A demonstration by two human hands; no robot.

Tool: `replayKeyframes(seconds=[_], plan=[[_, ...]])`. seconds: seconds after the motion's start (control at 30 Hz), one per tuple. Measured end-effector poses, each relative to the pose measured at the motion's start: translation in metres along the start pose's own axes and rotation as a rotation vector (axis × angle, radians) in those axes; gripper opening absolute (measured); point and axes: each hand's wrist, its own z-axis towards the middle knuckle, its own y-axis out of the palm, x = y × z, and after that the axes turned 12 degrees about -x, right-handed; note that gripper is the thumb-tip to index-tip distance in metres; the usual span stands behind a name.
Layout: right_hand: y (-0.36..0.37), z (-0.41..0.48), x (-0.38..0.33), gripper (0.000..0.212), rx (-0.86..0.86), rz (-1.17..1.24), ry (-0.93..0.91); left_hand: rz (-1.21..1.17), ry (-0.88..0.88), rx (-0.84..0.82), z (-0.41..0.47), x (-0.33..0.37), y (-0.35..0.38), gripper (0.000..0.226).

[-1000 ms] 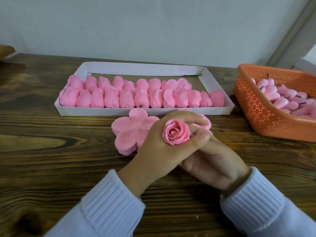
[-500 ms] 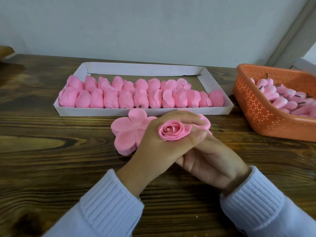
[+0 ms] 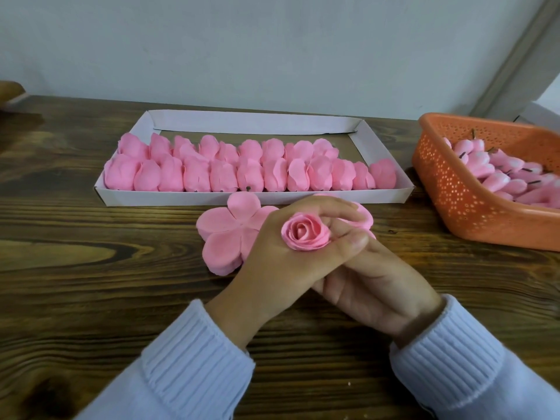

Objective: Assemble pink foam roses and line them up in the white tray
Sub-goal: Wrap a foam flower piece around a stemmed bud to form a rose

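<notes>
Mid-assembly, we judge. L hand (image 3: pixel 272 253) pinches rose bud (image 3: pixel 306 233) btw curled index and thumb. R hand (image 3: pixel 372 286) sits under it; fingers hidden, can't tell grip. Flat petal blank (image 3: pixel 224 234) lies just left of fingers, white tray (image 3: pixel 242 199) beyond. Next needs: seat bud on blank, wrap petals snug.

On my feed, a dark wooden table (image 3: pixel 91 298) with heavy grain fills the lower view and runs back to a pale wall. A white tray (image 3: pixel 151 199) lies on it at the far middle, its long side toward me. Just in front of the tray's near wall, a stack of flat pink petal cutouts (image 3: pixel 221 237) lies on the wood, partly hidden. An orange perforated basket (image 3: pixel 448 189) sits on the right, near the tray's right end and well apart from the stack.
</notes>
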Motion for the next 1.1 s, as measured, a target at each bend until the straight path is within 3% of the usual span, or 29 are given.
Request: replayKeyframes(seconds=[0.2, 0.33, 0.47, 0.63, 0.73, 0.87, 1.0, 1.1], plan=[[-0.0036, 0.0006, -0.0001, 0.043, -0.044, 0.099, -0.007, 0.0, -0.014, 0.062, 0.0, -0.0029, -0.0015, 0.011], [0.0014, 0.0027, 0.001, 0.027, 0.06, -0.036, 0.082, -0.063, -0.051, -0.02, -0.0017, 0.0012, -0.0018, 0.015], [0.0027, -0.0009, 0.0007, 0.027, 0.034, -0.028, 0.0, 0.001, -0.036, -0.052, -0.0014, 0.0031, -0.0008, 0.017], [0.0009, -0.0003, -0.0008, 0.053, -0.043, 0.002, -0.065, 0.038, -0.026, -0.005, -0.0012, 0.0009, -0.002, 0.013], [-0.0024, 0.0007, -0.0007, 0.049, -0.073, 0.064, -0.029, -0.021, -0.045, -0.013, -0.002, 0.0003, -0.0035, 0.011], [0.0027, 0.0021, -0.0004, 0.04, -0.01, -0.043, 0.127, -0.002, -0.066, -0.005, -0.0013, 0.0019, -0.0034, 0.015], [0.0037, 0.0017, 0.0016, 0.029, 0.083, -0.035, 0.05, -0.086, -0.064, -0.034, -0.0027, 0.0046, -0.0021, 0.015], [0.0023, -0.0015, 0.0019, 0.028, 0.026, -0.047, 0.003, -0.028, -0.044, -0.045, -0.0029, 0.0049, -0.0022, 0.011]])
